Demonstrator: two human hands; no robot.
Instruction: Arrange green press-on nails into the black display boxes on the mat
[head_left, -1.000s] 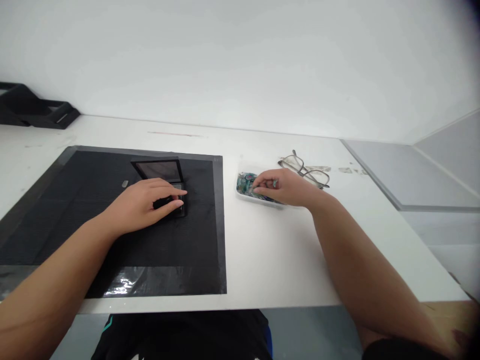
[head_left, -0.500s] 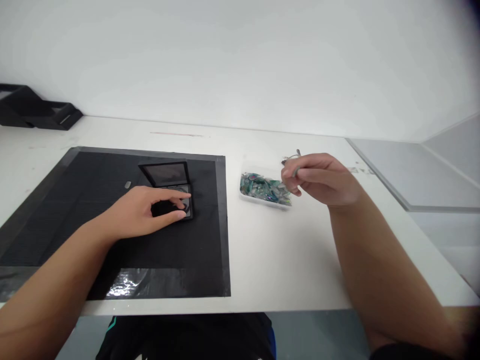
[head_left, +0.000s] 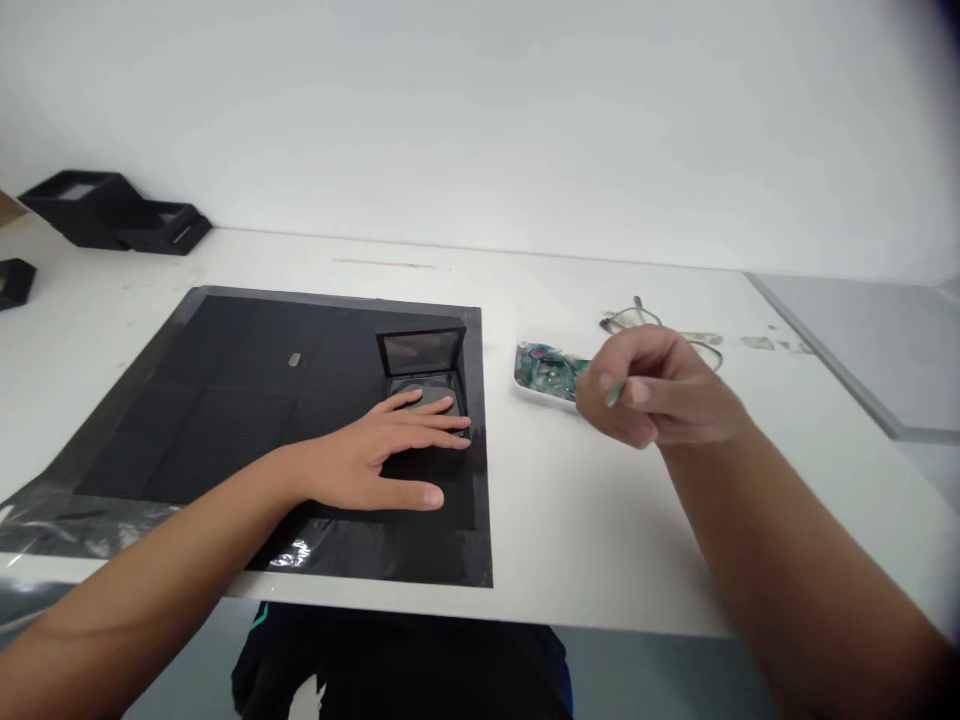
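Note:
My left hand (head_left: 382, 455) lies flat with its fingers spread over the lower half of an open black hinged case (head_left: 426, 352). The raised lid has a dark, mirror-like panel, and a round grey disc (head_left: 427, 397) shows in the base, partly under my fingers. In my right hand (head_left: 652, 395), thumb and forefinger pinch a small pale green piece (head_left: 615, 391). That hand hovers at the right end of a clear box (head_left: 547, 400) of green iridescent flakes, hiding part of it.
The case stands near the right edge of a black mat (head_left: 225, 400) taped to the white table. A small grey piece (head_left: 295, 359) lies on the mat. Glasses (head_left: 634, 312) lie behind my right hand. Black stepped containers (head_left: 112, 215) stand at the back left; a grey panel (head_left: 840, 350) is at right.
The black case has slid right across the mat. My left hand has gone from curled at the case to spread flat over it. My right hand still pinches the pale green piece.

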